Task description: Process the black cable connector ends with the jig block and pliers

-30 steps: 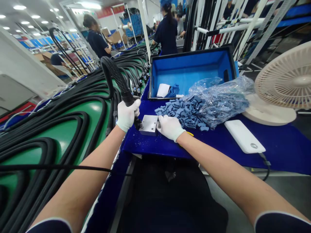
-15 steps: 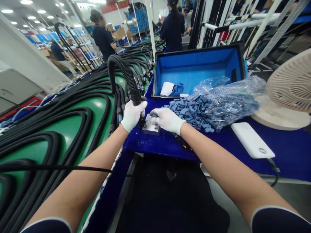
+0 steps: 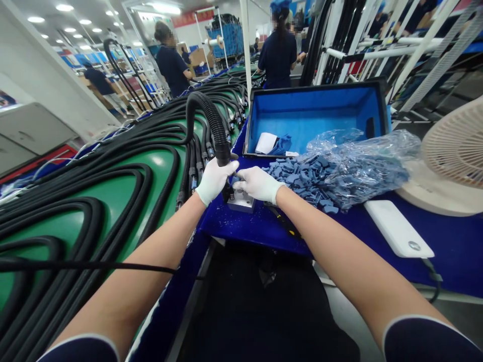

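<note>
My left hand (image 3: pixel 215 180), in a white glove, is wrapped round the end of a black corrugated hose (image 3: pixel 218 128). The hose arches up from the hand, and its end fitting points down beside a small metal block (image 3: pixel 241 202). My right hand (image 3: pixel 261 184), gloved too, is pinched closed over the block, close to the hose end. A bit of blue shows at its fingertips, like a small blue plastic piece (image 3: pixel 235 180); the fingers cover most of it. Right of that hand lies a heap of such blue pieces (image 3: pixel 302 173), partly under a clear plastic bag (image 3: pixel 362 173).
A blue crate (image 3: pixel 313 110) stands behind the heap. Yellow-and-black hand tool (image 3: pixel 285 221) lies near my right wrist. A white power bank (image 3: pixel 400 229) and a fan (image 3: pixel 456 146) are at right. Black hoses (image 3: pixel 124 188) cover the green surface at left. Several people work beyond.
The whole view has shifted, so everything sits slightly lower and further right. My left hand still grips the hose; my right fingers have drawn closer to its end.
</note>
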`<state>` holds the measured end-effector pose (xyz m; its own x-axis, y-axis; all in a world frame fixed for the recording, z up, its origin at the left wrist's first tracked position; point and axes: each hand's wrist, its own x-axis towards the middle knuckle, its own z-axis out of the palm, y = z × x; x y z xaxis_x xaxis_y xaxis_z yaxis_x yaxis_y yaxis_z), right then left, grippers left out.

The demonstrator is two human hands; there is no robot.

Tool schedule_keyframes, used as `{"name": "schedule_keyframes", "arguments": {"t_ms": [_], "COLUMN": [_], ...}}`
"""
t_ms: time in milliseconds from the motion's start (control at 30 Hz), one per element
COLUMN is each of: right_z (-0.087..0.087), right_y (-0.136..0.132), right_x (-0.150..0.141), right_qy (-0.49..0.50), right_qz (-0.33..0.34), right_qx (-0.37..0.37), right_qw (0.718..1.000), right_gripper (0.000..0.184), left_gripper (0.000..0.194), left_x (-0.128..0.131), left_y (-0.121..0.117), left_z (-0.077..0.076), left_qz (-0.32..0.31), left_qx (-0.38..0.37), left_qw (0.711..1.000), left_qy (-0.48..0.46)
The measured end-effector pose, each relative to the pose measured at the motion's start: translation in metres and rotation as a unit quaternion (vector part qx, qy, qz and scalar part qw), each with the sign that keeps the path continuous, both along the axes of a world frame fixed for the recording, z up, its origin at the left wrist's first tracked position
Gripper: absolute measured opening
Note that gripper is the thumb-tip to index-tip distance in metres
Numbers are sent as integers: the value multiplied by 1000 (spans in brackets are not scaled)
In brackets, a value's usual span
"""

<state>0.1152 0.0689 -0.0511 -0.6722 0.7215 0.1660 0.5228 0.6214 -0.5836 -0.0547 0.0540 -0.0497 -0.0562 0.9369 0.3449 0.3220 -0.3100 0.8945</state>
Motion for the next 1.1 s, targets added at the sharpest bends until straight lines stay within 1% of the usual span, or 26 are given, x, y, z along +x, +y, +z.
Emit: {"name": "schedule_keyframes", "arguments": {"t_ms": [100,167,233,267,333,367,400,433,467,500,567,600,667,733,767,833,867,900,967,1000,1033,1067,1100], "right_z": [-2,-9,-18,-22,-27,-28,-29,-29,-28,-29,-31,-32,-37,-40,-42,-43,-43,-42,-39,-36,-33,-29,-25], "right_y": [4,7,11,13,15,16,16,16,15,14,13,13,13,13,13,14,14,14,11,6,-1,-11,-23], "right_x": [-9,-13,-14,-14,-13,-13,-12,-11,-11,-9,-7,-5,-3,-2,-3,-4,-6,-7,-10,-12,-14,-18,-23], "right_qy": [10,53,102,118,126,119,108,97,89,87,97,104,107,97,89,72,64,56,43,40,42,49,62], "right_qz": [10,15,13,9,-3,-8,-12,-12,-11,-8,1,5,17,20,16,4,-2,-7,-19,-23,-24,-14,7], "right_qx": [-35,-95,-155,-171,-180,-178,-177,-176,-176,-174,-165,-158,-141,-128,-126,-123,-120,-115,-110,-113,-116,-118,-122], "right_qw": [999,994,983,978,976,977,978,980,980,981,982,982,984,987,988,990,991,992,993,993,992,992,991], "right_gripper": [17,19,25,29,36,38,40,40,39,38,33,30,26,24,24,24,24,23,21,20,21,21,22], "left_gripper": [32,34,34,33,27,28,31,35,38,41,42,42,40,42,43,46,51,57,63,63,61,58,55], "left_x": [-2,-1,1,3,3,0,-5,-13,-25,-41,-83,-106,-150,-183,-195,-209,-213,-216,-219,-222,-225,-229,-233], "left_y": [0,-1,-2,-2,-4,-6,-8,-11,-17,-25,-52,-71,-119,-173,-198,-243,-261,-275,-296,-302,-306,-308,-308], "left_z": [0,-1,-1,-2,-1,-1,-1,-1,-1,-3,-6,-8,-11,-14,-16,-23,-28,-34,-41,-41,-37,-30,-19], "left_qz": [2,-6,-18,-27,-46,-50,-44,-25,7,55,159,209,251,260,258,271,284,296,306,303,296,291,287], "left_qx": [-8,-17,-26,-30,-37,-37,-35,-31,-30,-36,-78,-118,-183,-263,-302,-348,-367,-385,-422,-437,-449,-450,-440], "left_qw": [1000,1000,997,996,994,994,995,995,995,993,982,970,950,926,912,882,863,844,813,805,801,803,813], "left_qy": [3,-24,-66,-82,-90,-85,-82,-88,-99,-101,-71,-24,27,75,102,166,200,228,261,263,263,260,252]}}
